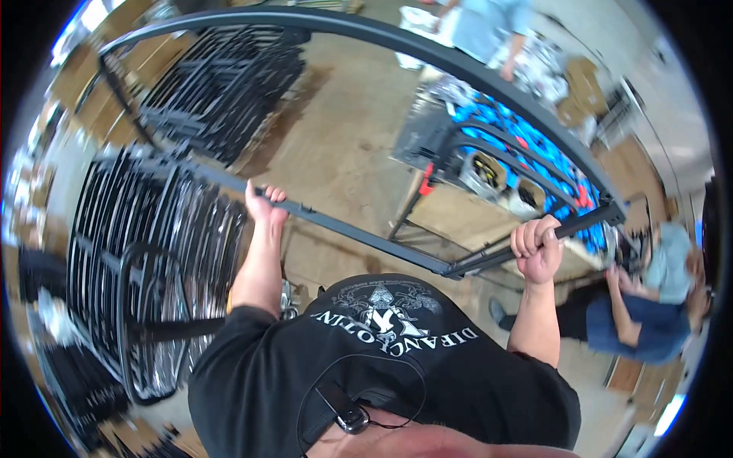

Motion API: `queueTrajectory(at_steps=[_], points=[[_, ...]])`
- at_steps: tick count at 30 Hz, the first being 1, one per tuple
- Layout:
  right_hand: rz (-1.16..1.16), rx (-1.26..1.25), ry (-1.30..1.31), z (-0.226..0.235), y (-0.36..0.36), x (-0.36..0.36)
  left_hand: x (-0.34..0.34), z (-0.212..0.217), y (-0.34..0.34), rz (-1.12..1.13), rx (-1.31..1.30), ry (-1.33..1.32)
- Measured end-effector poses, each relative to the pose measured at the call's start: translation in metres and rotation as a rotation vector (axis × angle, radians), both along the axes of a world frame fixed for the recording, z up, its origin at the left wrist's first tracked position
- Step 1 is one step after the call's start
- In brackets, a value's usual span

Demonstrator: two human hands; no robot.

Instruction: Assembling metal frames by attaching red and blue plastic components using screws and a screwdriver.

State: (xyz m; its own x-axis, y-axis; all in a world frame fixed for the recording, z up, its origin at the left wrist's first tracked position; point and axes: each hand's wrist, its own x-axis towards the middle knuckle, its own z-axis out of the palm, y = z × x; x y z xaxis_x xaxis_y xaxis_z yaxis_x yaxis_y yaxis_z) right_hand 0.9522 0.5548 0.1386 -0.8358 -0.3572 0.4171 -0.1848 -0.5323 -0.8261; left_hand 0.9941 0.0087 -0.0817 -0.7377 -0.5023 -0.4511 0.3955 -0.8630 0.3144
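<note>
Big dark-grey metal tube frame (366, 237) is right out front, long axis slanting far left to near right, left hand (267, 202) wrapped round its near long bar (336, 224), right hand (537, 248) gripping its right-end bar (586, 221).

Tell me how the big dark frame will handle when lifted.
The big dark frame looks like rigid tubing, so it is probably stiff; no obvious sag shows. The left hand and right hand grip its nearer bars, so the curved far bar may make it dip or swing.
</note>
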Motion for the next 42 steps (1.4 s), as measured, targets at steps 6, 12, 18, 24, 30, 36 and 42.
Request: queueTrajectory(at_steps=[6, 12, 18, 24, 30, 36, 42], points=[[-0.716, -0.049, -0.554, -0.125, 0.1, 0.025, -0.001, 0.033, 0.058, -0.149, -0.242, 0.197], [-0.673, 0.098, -1.269, -0.289, 0.14, 0.095, -0.007, 0.096, 0.086, -0.321, -0.523, 0.256], [-1.235, 0.783, -0.184, -0.153, 0.164, 0.126, 0.033, 0.1, 0.134, -0.371, -0.837, 0.173], [-0.632, -0.255, -0.499, -0.015, 0.148, 0.048, 0.057, 0.009, 0.155, -0.573, -1.114, 0.054], [-0.554, -0.375, -0.574, -0.088, 0.146, 0.085, 0.044, -0.072, 0.137, -0.568, -1.222, -0.054], [-0.534, -0.323, -0.438, -0.118, 0.204, 0.074, 0.017, -0.073, 0.2, -0.774, -1.528, -0.281], [-0.387, -0.211, -0.731, -0.198, 0.279, 0.035, -0.023, -0.147, 0.264, -1.133, -1.968, -0.547]])
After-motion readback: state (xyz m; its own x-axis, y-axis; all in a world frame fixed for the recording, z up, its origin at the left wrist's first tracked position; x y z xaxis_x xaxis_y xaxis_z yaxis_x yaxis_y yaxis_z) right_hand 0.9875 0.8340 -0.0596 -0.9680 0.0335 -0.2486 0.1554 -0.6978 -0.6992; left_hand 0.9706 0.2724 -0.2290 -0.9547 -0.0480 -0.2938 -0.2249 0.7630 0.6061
